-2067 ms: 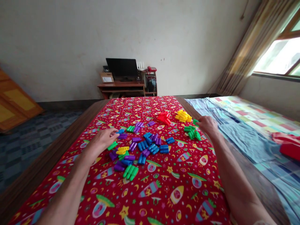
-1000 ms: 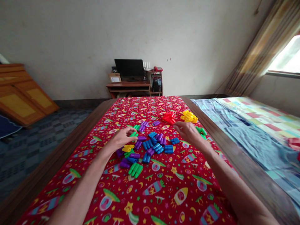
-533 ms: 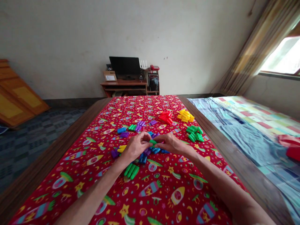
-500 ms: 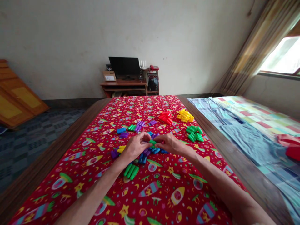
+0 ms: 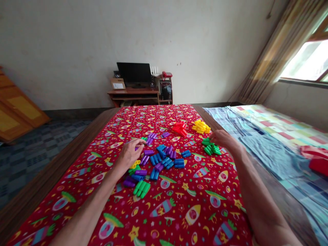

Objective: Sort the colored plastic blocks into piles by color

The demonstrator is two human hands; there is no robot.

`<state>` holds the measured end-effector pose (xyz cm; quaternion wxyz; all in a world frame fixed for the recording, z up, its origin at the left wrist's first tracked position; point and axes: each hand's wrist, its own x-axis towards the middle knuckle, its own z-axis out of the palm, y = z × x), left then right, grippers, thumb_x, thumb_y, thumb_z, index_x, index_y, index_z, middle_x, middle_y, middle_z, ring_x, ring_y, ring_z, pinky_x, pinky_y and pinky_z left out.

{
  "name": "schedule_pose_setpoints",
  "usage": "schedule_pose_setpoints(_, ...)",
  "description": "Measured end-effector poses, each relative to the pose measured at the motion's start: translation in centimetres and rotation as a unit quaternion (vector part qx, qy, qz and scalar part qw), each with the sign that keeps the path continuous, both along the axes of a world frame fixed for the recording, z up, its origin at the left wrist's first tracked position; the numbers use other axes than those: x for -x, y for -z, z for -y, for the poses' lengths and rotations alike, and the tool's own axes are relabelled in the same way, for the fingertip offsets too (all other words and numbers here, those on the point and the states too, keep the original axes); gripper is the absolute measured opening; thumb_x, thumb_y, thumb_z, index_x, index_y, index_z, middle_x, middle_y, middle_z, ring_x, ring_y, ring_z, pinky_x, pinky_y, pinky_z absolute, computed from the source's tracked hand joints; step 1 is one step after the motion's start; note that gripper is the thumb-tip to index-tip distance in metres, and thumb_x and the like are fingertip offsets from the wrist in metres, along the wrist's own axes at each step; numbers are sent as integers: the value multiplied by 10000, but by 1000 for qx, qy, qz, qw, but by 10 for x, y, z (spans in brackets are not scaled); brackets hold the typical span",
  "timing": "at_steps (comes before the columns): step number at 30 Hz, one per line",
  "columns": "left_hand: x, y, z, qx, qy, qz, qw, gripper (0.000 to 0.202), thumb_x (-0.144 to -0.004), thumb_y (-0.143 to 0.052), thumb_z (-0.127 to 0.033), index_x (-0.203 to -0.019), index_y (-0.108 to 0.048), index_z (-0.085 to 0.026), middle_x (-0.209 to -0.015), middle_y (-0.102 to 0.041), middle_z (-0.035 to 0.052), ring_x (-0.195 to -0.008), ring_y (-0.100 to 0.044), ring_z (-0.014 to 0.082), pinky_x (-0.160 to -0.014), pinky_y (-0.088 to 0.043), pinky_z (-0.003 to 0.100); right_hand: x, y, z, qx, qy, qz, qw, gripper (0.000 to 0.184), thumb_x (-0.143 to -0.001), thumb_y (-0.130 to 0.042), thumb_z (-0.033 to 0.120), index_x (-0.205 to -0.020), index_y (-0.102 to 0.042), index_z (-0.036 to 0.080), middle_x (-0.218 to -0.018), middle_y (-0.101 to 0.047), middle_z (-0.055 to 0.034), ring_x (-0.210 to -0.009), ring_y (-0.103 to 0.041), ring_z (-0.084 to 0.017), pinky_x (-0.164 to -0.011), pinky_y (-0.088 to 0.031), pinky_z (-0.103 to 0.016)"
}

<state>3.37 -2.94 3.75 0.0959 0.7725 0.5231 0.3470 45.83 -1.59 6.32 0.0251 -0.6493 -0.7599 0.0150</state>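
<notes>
My left hand point(image 5: 131, 152) is over the left side of the scattered plastic tube blocks, fingers bent and closed near a green block point(image 5: 144, 138) and a purple block point(image 5: 151, 137). What its fingertips grip is hidden. My right hand point(image 5: 222, 138) is at the back right edge of the green block pile point(image 5: 211, 147), fingers curled down with a green block partly hidden at the tips. Between the hands lie several blue blocks point(image 5: 155, 159) and purple blocks point(image 5: 169, 151). A yellow block point(image 5: 135, 164) and a green block point(image 5: 141, 189) sit below my left hand.
Red blocks point(image 5: 179, 128) and yellow blocks point(image 5: 201, 126) form separate piles farther back. A red patterned cloth point(image 5: 179, 212) covers the middle of the wooden table point(image 5: 271, 191). A bed point(image 5: 269, 147) stands along the right, and a desk with a monitor point(image 5: 134, 73) is against the wall.
My hands have parted from around a green block at the middle. My right hand has moved right to the green pile; my left has moved left, uncovering blue and purple blocks.
</notes>
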Motion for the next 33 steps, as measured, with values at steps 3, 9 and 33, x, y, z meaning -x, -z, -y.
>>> schedule_pose_setpoints(3, 14, 8, -8, -23, -16, -27, 999, 259, -824, -434, -341, -897, -633, -190, -954, -703, 75, -913, -664, 229, -860, -530, 353, -3, -3, 1, 5, 54, 15, 998, 246, -814, -548, 165, -986, -720, 128, -1003, -700, -116, -931, -643, -194, -751, -442, -243)
schedule_pose_setpoints(9, 31, 24, -24, -35, -45, -98, 994, 298, -853, -411, -300, -998, -640, -178, -1072, -687, 99, -1023, -643, 238, -954, -487, 364, 28, -28, 15, -74, 44, 3, 996, 290, -905, -429, 234, -940, -711, 174, -869, -694, -81, -749, -606, -154, -615, -344, -236)
schedule_pose_setpoints(33, -19, -18, -22, 1, 25, -27, 999, 291, -750, -601, -328, -1003, -646, -191, -1000, -720, 42, -892, -672, 201, -829, -528, 294, 146, -1, 47, -165, -294, -270, 902, 372, -944, -485, 309, -1273, -531, 142, -1121, -643, -177, -982, -597, -234, -804, -455, -345)
